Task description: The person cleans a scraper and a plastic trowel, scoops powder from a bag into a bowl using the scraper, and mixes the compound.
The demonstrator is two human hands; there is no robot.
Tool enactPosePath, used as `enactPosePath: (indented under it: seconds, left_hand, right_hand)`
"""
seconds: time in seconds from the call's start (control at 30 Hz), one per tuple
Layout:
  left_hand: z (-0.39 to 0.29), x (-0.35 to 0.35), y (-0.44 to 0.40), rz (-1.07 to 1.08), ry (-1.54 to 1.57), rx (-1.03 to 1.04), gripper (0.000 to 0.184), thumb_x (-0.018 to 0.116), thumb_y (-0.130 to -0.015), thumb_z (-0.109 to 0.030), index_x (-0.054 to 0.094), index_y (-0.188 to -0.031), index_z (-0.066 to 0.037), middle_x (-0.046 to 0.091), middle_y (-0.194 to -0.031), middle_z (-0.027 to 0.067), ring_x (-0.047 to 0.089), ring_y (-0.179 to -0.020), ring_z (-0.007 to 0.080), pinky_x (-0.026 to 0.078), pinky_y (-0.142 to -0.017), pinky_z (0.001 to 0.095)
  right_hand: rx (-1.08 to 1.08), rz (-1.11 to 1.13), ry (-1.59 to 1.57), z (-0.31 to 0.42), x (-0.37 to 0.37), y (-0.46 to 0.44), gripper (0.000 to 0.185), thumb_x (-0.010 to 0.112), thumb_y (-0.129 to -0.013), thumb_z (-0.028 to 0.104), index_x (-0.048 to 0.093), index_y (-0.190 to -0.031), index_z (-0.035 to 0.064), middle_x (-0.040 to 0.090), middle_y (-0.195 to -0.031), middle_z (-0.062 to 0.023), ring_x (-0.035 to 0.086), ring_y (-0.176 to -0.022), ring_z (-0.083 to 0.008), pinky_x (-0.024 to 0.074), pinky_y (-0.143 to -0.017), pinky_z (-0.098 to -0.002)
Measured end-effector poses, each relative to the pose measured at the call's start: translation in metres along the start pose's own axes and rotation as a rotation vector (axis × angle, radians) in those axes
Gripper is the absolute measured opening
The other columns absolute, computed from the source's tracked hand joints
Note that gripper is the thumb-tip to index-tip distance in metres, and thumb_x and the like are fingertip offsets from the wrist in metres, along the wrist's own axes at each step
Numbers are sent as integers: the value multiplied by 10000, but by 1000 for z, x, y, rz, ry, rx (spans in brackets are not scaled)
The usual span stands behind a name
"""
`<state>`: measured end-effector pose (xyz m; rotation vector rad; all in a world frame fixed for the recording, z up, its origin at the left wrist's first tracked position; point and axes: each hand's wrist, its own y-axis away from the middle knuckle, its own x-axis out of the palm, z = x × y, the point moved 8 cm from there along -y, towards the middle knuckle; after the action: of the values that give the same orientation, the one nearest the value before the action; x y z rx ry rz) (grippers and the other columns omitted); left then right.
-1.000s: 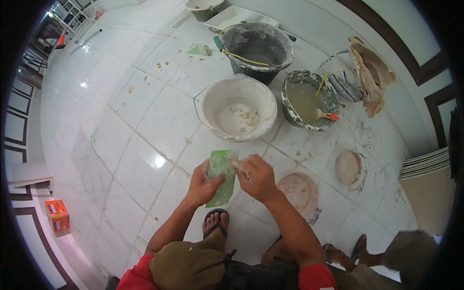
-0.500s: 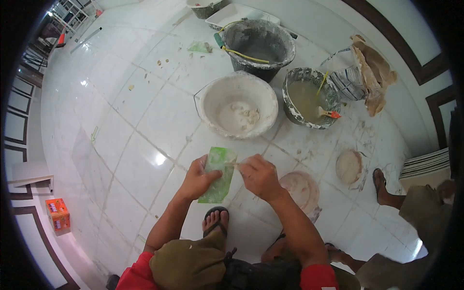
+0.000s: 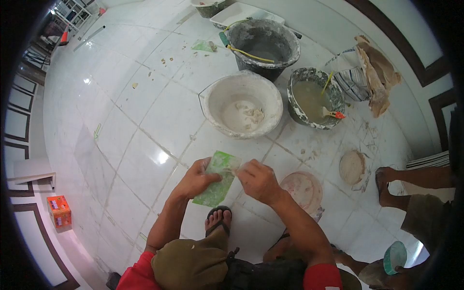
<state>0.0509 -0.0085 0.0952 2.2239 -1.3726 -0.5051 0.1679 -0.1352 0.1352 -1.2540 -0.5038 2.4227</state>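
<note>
A flat green rectangular sheet (image 3: 212, 195), smeared with white, is gripped in my left hand (image 3: 195, 179), thumb across its face. Closed at the sheet's right edge is my right hand (image 3: 258, 181), its fingertips pinched beside a small pale piece I cannot make out. Beyond my hands stands a whitish plaster-coated basin (image 3: 215, 108) with pale lumps in the bottom. To its right, a bucket of cloudy water (image 3: 311, 96) holds a brush with an orange-red end (image 3: 333, 114).
Behind the basin stands a dark bucket (image 3: 263, 46) with a yellow handle. A torn paper bag (image 3: 377, 77) leans near the wall. Round plaster-crusted pieces (image 3: 302, 191) lie right of my feet. Another person (image 3: 420, 217) stands at right, holding a teal bowl (image 3: 395, 257). An orange box (image 3: 59, 211) sits left.
The green sheet has tilted, its lower end swinging left, while my right fingertips stay by its edge. At right, the other person's legs have shifted and a teal bowl has come into view.
</note>
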Motion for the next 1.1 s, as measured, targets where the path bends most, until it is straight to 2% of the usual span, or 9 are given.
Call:
enactPosePath:
  seconds: [0.23,0.33,0.53,0.63,0.7,0.8,0.9,0.97,1.1]
  left_hand:
    - [-6,1,6,4,18,17,384,695,-795,-75,659,-1157,47,719,-956,77,666,-812,153,538,-780,306]
    - [0,0,6,0,-5,22,394,689,-794,-65,655,-1171,42,719,-959,77,666,-811,152,540,-778,305]
    - [4,6,6,-24,90,75,392,668,-803,-54,649,-1184,37,713,-957,76,657,-827,143,537,-789,306]
    - [7,7,8,-65,61,69,392,664,-805,-50,646,-1187,41,713,-959,73,657,-836,139,538,-792,304]
    - [7,5,7,-94,26,78,402,673,-797,-36,645,-1190,42,717,-970,73,666,-842,140,547,-796,306]
    - [8,6,6,-76,79,82,405,672,-796,-38,645,-1192,42,717,-968,72,665,-833,139,546,-793,304]
    - [6,7,9,-30,89,60,402,660,-796,-31,647,-1192,40,716,-968,72,664,-835,141,547,-792,305]
    - [6,5,8,-51,1,57,396,655,-797,-32,647,-1186,41,713,-964,72,663,-830,140,547,-785,307]
    - [11,5,5,-61,78,59,379,645,-826,-53,644,-1189,55,711,-934,76,653,-815,142,533,-773,300]
  right_hand:
    - [38,-4,16,-8,0,-4,188,693,-781,4,710,-962,53,591,-832,-68,630,-780,-240,566,-634,-368]
    - [-31,-19,-18,4,2,-1,192,692,-775,-6,709,-959,47,582,-827,-70,625,-766,-240,558,-622,-368]
    - [71,-79,54,-7,6,0,190,699,-779,-13,706,-961,41,587,-843,-72,622,-761,-241,549,-618,-367]
    - [22,-110,30,-4,6,-1,207,708,-771,-11,709,-972,39,591,-846,-72,623,-764,-241,545,-618,-364]
    - [79,-165,-3,-14,2,-3,248,758,-722,-76,709,-934,43,584,-793,-61,612,-715,-247,517,-575,-355]
    - [24,-151,-1,-6,3,1,247,753,-725,-82,705,-933,42,584,-803,-65,608,-721,-250,517,-576,-360]
    - [22,-87,33,-14,7,5,239,713,-745,-19,711,-975,44,585,-825,-64,619,-762,-240,544,-623,-356]
    - [49,-85,31,-19,9,7,247,713,-740,-17,714,-979,46,589,-824,-64,619,-761,-239,543,-624,-356]
    - [68,-106,47,-14,6,7,262,711,-730,-14,717,-984,48,595,-830,-62,616,-758,-238,542,-622,-358]
